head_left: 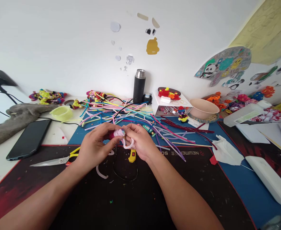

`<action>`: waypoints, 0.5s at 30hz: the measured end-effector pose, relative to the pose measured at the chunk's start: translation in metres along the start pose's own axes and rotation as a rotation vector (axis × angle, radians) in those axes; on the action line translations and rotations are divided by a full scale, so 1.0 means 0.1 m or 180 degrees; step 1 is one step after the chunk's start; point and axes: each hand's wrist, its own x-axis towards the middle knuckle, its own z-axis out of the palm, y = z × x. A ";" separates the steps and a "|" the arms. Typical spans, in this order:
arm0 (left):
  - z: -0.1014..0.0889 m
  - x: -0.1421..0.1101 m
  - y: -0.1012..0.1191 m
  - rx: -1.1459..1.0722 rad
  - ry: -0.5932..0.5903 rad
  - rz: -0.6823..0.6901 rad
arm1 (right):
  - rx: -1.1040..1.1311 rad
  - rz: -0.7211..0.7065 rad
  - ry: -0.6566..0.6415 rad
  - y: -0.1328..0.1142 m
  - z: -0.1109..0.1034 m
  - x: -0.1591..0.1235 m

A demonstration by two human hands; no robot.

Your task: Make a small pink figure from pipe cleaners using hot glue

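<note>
Between my two hands is a small wound piece of pale pink pipe cleaner (118,133), with darker magenta fuzz at its left side. My left hand (94,145) is closed around it, thumb and fingers pressing from the left. At its right side my right hand (140,139) pinches with thumb and fingers, near a loose pale strand (128,146) that curls below. The fingers partly hide what each tip touches. Under the hands lie a yellow utility knife (132,156), a thin dark loop (126,180) and a short curved pipe cleaner offcut (101,173) on the black mat (121,207).
Scissors (51,161) with yellow handles lie left of my left wrist. Behind the hands spreads a heap of colourful pipe cleaners (121,111). A black flask (139,86), a white box (174,110) and a pinkish bowl (204,110) stand farther back. A phone (29,139) rests at left.
</note>
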 end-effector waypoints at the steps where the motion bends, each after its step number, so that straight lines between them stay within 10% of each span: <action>1: 0.00 0.00 0.02 -0.0217 0.0011 -0.0192 | -0.0010 -0.0043 -0.0014 0.00 0.00 0.00; 7: 0.01 0.07 0.07 -0.1532 0.0049 -0.1337 | -0.0170 -0.0126 -0.0014 0.01 0.02 -0.01; 15: -0.03 0.12 0.06 -0.1627 0.0313 -0.1385 | -0.0486 0.0058 -0.0050 0.00 0.03 -0.02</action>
